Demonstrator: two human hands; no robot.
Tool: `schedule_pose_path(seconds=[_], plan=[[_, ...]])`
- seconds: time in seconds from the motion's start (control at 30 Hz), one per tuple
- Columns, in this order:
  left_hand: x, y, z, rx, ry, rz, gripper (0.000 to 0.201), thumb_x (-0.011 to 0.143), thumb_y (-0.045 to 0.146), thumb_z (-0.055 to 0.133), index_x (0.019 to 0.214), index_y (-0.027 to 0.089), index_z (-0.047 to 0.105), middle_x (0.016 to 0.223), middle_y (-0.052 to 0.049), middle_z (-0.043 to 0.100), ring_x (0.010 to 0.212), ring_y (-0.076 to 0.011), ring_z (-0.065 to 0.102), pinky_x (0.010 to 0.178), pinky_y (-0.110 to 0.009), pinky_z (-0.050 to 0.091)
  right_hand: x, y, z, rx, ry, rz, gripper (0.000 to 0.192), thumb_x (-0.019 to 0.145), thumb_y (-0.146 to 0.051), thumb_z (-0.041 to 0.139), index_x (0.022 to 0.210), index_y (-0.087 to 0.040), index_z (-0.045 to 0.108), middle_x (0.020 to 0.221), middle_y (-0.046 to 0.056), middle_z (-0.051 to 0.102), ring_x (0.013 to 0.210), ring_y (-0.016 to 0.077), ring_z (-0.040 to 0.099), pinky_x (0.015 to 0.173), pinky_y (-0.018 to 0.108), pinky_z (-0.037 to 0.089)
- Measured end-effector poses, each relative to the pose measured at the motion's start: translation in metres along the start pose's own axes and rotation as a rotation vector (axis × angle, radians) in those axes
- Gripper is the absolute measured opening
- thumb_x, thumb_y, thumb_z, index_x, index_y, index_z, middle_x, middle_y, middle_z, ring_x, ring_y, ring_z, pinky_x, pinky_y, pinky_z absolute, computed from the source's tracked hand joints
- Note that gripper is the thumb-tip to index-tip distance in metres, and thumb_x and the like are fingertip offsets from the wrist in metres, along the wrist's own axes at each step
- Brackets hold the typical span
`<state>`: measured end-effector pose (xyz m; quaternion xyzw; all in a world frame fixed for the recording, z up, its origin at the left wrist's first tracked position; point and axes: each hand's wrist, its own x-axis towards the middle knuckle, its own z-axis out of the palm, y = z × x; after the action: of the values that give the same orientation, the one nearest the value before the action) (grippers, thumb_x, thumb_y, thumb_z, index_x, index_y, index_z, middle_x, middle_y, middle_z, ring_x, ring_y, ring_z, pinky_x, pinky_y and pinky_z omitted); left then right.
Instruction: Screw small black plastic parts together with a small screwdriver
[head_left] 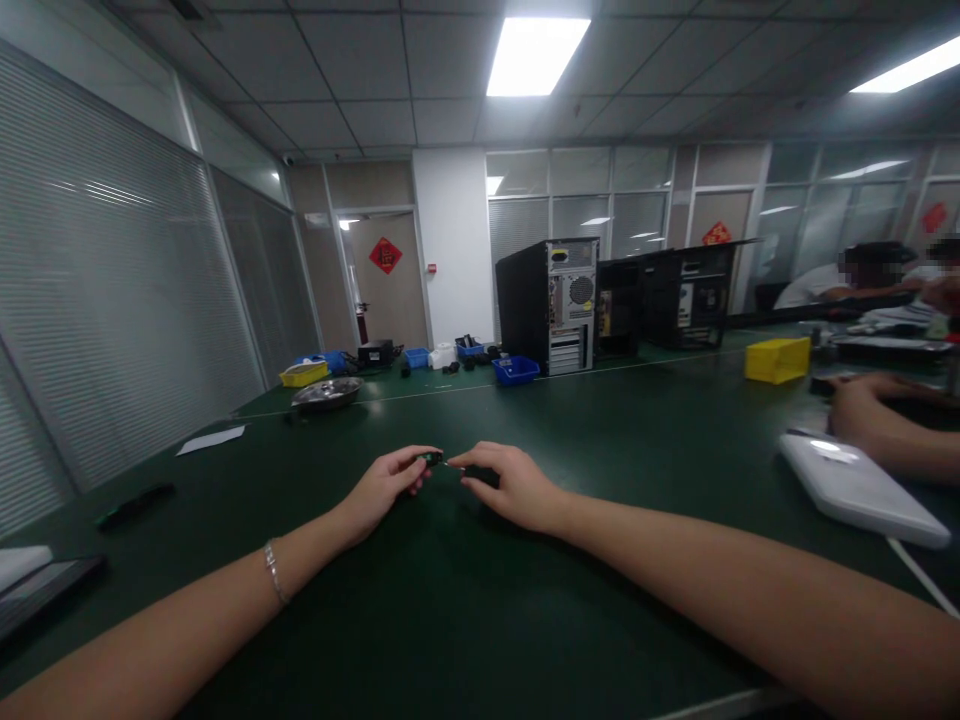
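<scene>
Over the middle of the dark green table, my left hand (pixel 394 482) pinches a small dark green and black piece (pixel 430 458) between thumb and fingers. The piece is too small to name its kind. Facing it from the right, my right hand (pixel 514 488) is closed around a slim tool with a dark handle (pixel 480 473), which looks like a small screwdriver. Its thin bright tip points at the piece. Whether tip and piece touch I cannot tell. Most of the handle is hidden by my fingers.
Black computer cases (pixel 574 305) stand at the back, with a blue tray (pixel 516 370) before them. A metal bowl (pixel 327 393) is at back left. A yellow bin (pixel 777 360) and a white device (pixel 862 485) lie right, beside another person's arm (pixel 892 430).
</scene>
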<state>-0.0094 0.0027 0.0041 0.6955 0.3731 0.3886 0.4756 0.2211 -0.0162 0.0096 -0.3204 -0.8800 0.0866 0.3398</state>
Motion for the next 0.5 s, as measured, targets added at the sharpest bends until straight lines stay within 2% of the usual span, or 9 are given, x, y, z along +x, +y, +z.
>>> schedule_pose_path(seconds=[0.2,0.5], plan=[[-0.0029,0.0047,0.0008,0.018,-0.015,-0.002,0.039,0.082,0.034,0.051,0.118,0.018,0.056,0.082,-0.004,0.054,0.075,-0.0156,0.048,0.069,-0.029,0.038,-0.0007,-0.003,-0.0022,-0.028,0.006,-0.004,0.032,0.083,-0.022,0.054,0.114,-0.025,0.058,0.1,0.004,0.062,0.089,0.0171,0.057,0.076,0.027,0.044],[-0.006,0.0091,0.0028,0.134,-0.059,0.055,0.036,0.082,0.036,0.05,0.111,0.015,0.057,0.077,-0.002,0.052,0.069,-0.0139,0.046,0.064,-0.026,0.038,0.0012,-0.0024,0.0016,-0.053,-0.005,-0.001,0.033,0.083,-0.021,0.053,0.115,-0.024,0.058,0.1,0.005,0.062,0.089,0.0169,0.057,0.077,0.027,0.044]])
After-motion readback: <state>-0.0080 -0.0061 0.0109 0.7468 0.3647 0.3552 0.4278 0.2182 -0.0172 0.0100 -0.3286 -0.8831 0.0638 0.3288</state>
